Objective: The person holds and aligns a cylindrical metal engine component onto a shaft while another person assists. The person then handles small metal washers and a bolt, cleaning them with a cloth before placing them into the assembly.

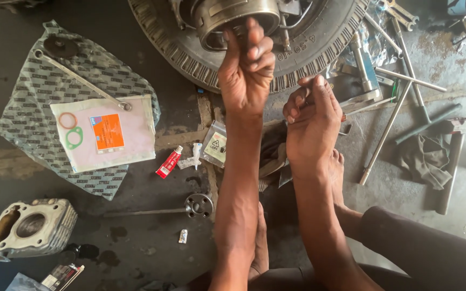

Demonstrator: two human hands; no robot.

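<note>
My left hand (246, 67) is raised with its fingers curled shut, the fingertips against the lower rim of a round metal hub (238, 16). The hub sits in the middle of a ribbed tyre (303, 56) lying on the floor. Just below the tyre's edge is my right hand (311, 116), its fingers curled inward; I cannot make out whether anything is in it. Both forearms reach up from the bottom of the view, with my bare feet under them.
A wrench (82, 81) and a gasket packet (106, 134) lie on a patterned bag (33, 113) at left. A red tube (169, 161), a flanged rod (199, 205) and a cylinder block (28, 226) sit nearer. Long steel rods (389, 121), a hammer (454, 156) and a rag (424, 159) lie at right.
</note>
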